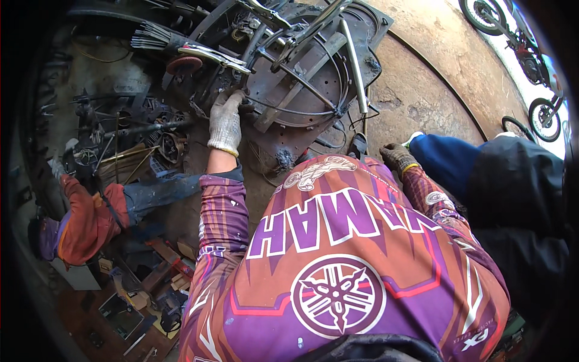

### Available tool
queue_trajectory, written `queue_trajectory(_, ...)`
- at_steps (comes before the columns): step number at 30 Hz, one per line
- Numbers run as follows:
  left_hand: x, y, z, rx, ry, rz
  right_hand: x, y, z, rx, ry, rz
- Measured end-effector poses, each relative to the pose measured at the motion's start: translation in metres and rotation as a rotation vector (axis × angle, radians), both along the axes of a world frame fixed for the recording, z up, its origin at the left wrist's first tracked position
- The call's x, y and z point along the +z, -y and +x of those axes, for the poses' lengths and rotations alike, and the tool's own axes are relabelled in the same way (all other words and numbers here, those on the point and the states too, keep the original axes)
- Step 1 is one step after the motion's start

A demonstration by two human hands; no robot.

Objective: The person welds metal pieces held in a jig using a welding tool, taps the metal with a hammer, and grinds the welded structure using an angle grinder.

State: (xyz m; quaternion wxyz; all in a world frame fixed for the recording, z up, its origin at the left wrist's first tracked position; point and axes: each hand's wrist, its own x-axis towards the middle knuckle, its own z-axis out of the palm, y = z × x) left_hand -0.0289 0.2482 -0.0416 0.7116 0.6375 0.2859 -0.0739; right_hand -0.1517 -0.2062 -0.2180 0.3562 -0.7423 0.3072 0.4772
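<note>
My left hand, in a pale knitted work glove, is closed at the left end of a curved rod of a round metal frame. Its fingertips are partly hidden. The frame, with straight bars across it, lies on a dark steel plate with small holes. Locking pliers lie just beyond that hand, and a second pair is farther off. My right hand, in a darker, soiled glove, rests by my knee with nothing visible in it, its fingers loosely apart.
A bundle of thin rods and a reddish disc sit at the far left. Scrap metal and tools cover the left floor, where another person in orange bends. A concrete floor extends right towards motorcycles.
</note>
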Motion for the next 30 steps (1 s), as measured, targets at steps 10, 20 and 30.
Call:
queue_trajectory(10,0.003,0.003,-0.002,-0.034,-0.016,-0.021,-0.027,0.016,-0.030,-0.107,-0.033,0.044)
queue_trajectory(20,0.005,0.009,-0.003,-0.101,-0.008,-0.006,0.015,-0.016,-0.023,-0.065,-0.051,0.026)
queue_trajectory(30,0.014,0.017,-0.002,-0.099,-0.041,0.009,-0.009,-0.005,-0.037,-0.123,-0.029,0.047)
